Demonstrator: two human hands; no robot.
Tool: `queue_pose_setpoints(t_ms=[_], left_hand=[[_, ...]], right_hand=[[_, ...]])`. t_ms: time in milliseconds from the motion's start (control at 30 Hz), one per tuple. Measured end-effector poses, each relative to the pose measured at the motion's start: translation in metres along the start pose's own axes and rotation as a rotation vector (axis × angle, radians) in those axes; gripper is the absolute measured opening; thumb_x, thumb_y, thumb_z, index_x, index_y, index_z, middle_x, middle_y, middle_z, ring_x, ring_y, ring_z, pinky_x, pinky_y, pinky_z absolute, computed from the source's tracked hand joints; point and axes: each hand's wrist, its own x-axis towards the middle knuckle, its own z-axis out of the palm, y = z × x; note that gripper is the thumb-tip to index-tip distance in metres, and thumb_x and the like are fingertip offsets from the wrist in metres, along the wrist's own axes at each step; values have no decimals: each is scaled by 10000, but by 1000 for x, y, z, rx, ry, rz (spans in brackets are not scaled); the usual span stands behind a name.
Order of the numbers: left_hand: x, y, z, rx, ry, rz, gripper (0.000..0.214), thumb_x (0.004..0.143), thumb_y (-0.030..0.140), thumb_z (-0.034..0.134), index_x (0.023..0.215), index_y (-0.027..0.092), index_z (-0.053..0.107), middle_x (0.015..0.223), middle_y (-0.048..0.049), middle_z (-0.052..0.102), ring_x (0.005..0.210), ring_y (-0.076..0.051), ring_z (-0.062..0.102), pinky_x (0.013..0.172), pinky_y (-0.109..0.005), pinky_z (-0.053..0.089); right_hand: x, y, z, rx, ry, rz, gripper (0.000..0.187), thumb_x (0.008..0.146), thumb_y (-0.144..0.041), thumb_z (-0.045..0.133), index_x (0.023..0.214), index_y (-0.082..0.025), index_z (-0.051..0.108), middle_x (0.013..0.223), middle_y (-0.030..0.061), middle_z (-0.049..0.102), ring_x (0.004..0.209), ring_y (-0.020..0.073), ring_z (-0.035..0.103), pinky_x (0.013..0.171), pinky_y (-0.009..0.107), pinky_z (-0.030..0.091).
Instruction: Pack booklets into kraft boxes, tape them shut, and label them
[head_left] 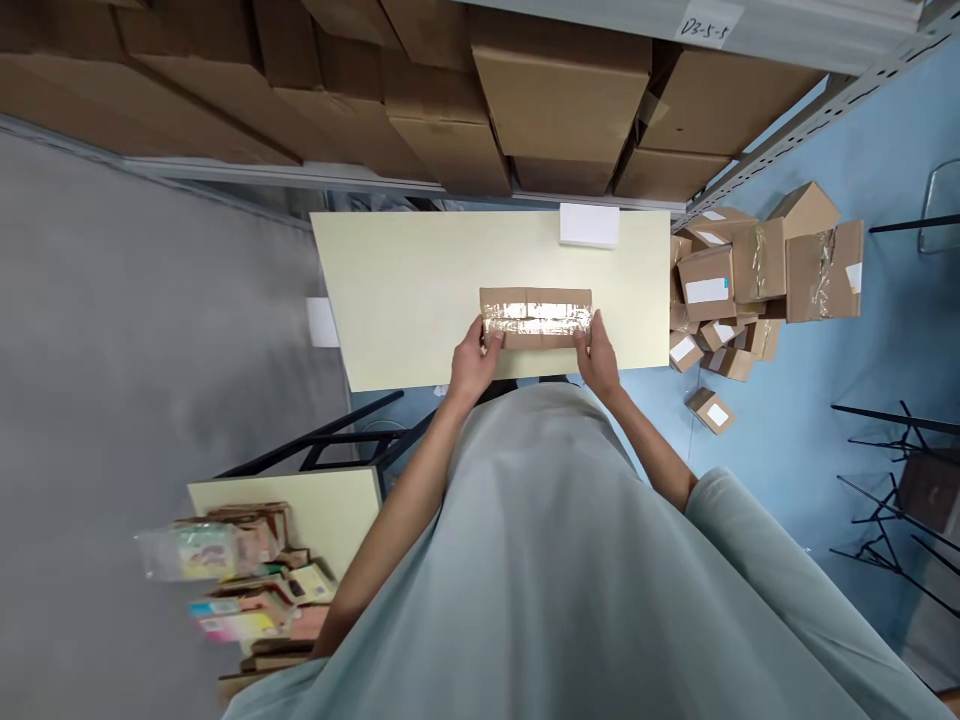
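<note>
A small brown cardboard box (535, 304) with shiny clear tape across its top lies near the front edge of a pale yellow table (405, 290). My left hand (474, 358) grips the box's left end, fingers curled round it. At the box's right end my right hand (597, 352) holds on the same way. Both forearms reach forward from my light grey-green shirt.
A white pad (589, 225) sits at the table's far edge. Shelves of big cartons (559, 95) stand behind. A heap of taped parcels (750, 280) lies on the blue floor at right. A second table at lower left carries small packets (240, 580). Black metal frames (892, 500) stand at right.
</note>
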Motion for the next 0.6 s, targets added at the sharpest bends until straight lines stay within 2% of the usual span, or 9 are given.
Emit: queue_pose_setpoints(t_ms=[33,100,167,200,300,367,467,600], left_hand=[[3,4,2,20,18,8,895,1065,760,602,1740,188,469,1717,-210,582,1600,-369,564,1346,-517,453],[8,13,10,64,58,62,1061,1021,783,659,1815,171,312,1878,-225,320,1755,-386,311,1431,-528,304],[12,21,20,103,67,134,1193,985,823,675,1846,151,196,1933,-221,96,1807,-397,85,1462,-567,179],[13,25,26,119,63,156,1231,972,843,671,1849,141,169,1936,-223,38,1809,-405,17,1462,-598,143],[17,29,40,146,63,142,1260,966,873,641,1845,107,165,1931,-239,1,1803,-422,-57,1453,-660,95],[19,26,45,135,79,125,1223,993,856,613,1841,92,174,1930,-240,-1,1805,-414,-64,1458,-654,69],[26,16,45,78,98,132,1139,1045,806,562,1847,108,153,1939,-210,-19,1811,-371,-56,1476,-586,44],[38,-1,33,-41,59,99,1159,1037,798,585,1854,128,110,1942,-200,46,1816,-345,10,1481,-496,87]], right_hand=[[2,-6,-2,-33,43,5,842,1210,-620,158,1839,-175,-181,1930,181,150,1783,349,257,1382,602,397],[8,-19,-4,-111,87,-27,834,1212,-609,192,1857,-175,-109,1942,160,106,1812,338,134,1429,615,301],[13,-30,0,-169,65,-85,802,1217,-566,195,1865,-153,-34,1939,163,131,1818,328,90,1449,623,242],[15,-34,4,-189,49,-102,792,1218,-550,196,1866,-137,7,1932,173,163,1817,327,98,1454,625,223],[18,-40,15,-237,38,-101,778,1216,-520,205,1860,-96,102,1915,196,216,1813,329,128,1462,625,185],[18,-41,20,-260,44,-83,779,1213,-510,213,1853,-72,135,1916,200,204,1814,325,119,1467,609,176],[18,-41,19,-261,36,-70,775,1213,-505,212,1851,-69,155,1922,185,187,1818,310,94,1471,584,172],[24,-31,15,-160,71,-3,770,1212,-562,156,1869,-163,121,1937,134,153,1821,303,66,1462,628,165]])
